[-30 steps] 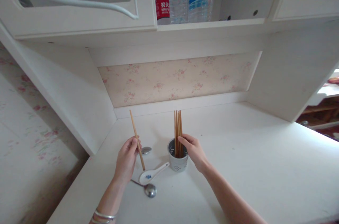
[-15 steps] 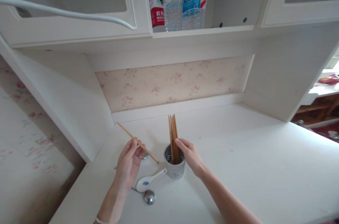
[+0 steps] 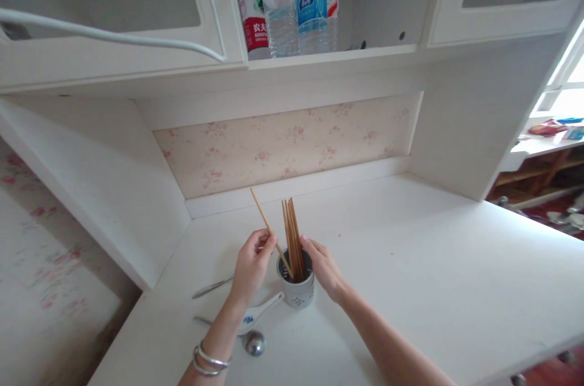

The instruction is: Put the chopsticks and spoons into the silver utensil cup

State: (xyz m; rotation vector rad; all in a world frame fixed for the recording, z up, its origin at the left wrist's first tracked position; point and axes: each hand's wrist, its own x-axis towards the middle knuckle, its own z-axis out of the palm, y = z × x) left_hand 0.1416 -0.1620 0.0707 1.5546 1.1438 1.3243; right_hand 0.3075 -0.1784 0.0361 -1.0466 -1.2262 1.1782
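Note:
My left hand (image 3: 254,255) pinches a single light wooden chopstick (image 3: 261,210), tilted, with its lower end inside the grey perforated utensil holder (image 3: 298,296). Several darker wooden chopsticks (image 3: 292,228) stand bunched in that holder, leaning slightly left. At the holder's right rim, my right hand (image 3: 323,264) has its fingertips closed against this bunch; the far side of the grip is hidden. Under my left forearm lies a white ceramic spoon (image 3: 262,312) with a blue pattern, its handle reaching toward the holder. A metal spoon (image 3: 255,343) lies beside it, partly covered by my wrist.
Another metal utensil handle (image 3: 212,287) lies left of my left hand on the white countertop (image 3: 410,264). Overhead, plastic bottles (image 3: 312,6) stand in a cabinet, and a white cable (image 3: 114,36) hangs across its left door. Side panels and a floral back wall (image 3: 296,137) enclose the counter.
My left hand has moved right and turned the chopstick steeper, bringing its lower end into the holder. My right hand stays at the bunch. The view has shifted slightly.

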